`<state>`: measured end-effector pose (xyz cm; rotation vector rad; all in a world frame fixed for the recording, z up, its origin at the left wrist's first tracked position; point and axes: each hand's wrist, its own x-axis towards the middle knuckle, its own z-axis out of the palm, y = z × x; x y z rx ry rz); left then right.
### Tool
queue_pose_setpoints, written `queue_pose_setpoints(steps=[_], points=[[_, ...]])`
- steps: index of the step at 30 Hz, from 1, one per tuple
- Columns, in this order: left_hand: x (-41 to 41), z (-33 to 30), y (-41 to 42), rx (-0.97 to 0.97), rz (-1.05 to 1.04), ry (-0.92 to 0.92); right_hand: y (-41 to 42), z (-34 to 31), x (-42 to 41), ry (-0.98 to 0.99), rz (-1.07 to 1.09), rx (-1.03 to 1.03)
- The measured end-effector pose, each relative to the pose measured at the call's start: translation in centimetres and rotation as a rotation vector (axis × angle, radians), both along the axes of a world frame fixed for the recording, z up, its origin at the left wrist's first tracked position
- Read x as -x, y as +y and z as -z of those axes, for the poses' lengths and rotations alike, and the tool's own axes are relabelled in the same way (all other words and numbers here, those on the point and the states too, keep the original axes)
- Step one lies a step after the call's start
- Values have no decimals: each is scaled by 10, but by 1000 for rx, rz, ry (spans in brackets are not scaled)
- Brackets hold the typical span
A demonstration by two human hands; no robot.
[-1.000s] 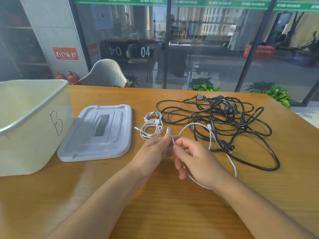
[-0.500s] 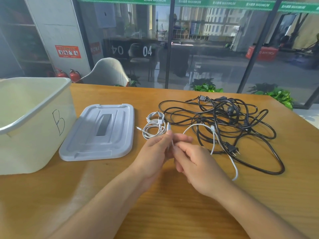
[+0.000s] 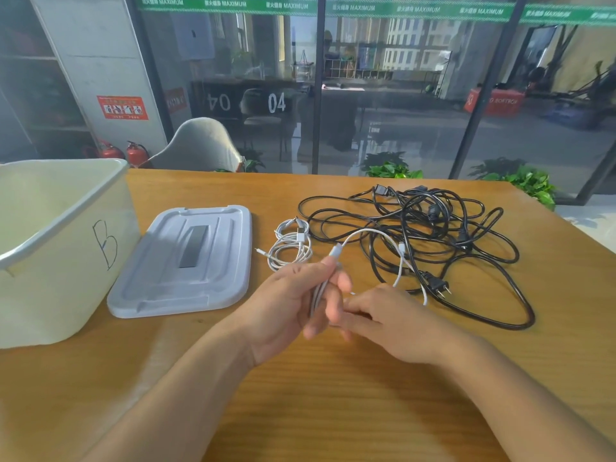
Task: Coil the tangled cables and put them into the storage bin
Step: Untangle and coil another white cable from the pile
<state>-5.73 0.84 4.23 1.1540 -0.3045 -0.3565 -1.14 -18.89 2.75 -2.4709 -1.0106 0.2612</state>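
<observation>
Over the table (image 3: 333, 411), white cable (image 3: 373, 232) pinched in left hand (image 3: 293, 305) fingers (image 3: 325, 266), right hand (image 3: 393, 325) fingers curled on it

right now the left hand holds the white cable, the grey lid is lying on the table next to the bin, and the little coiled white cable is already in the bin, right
Not quite. The head view shows the small coiled white cable lying on the table between the grey lid and the tangled black cables, not in the bin. The rest holds: the left hand grips the white cable.

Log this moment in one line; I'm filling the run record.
step: coiling white cable | left hand: grips loops | right hand: feeds cable | black cables: tangled | bin: open
</observation>
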Motion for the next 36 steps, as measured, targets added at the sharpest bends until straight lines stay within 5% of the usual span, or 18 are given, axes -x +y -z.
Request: queue_pose_setpoints(steps=[6,14,20,24,27,36], points=[[-2,5,5,-336,112,-73,-27,-9,-21,-299,245,41],[0,6,-2,-573,15,-125,-10,-17,-1,-784,364,-218],[-2,8,-7,-607,-234,-96,0,-17,11,-419,257,-393],[-5,10,-5,-606,-405,-83,-3,-19,10,-156,185,-260],[-5,12,-6,-602,-441,-78,-4,-18,11,-194,168,-120],[-5,15,-6,-549,-364,-48,13,-11,24,-259,149,-246]])
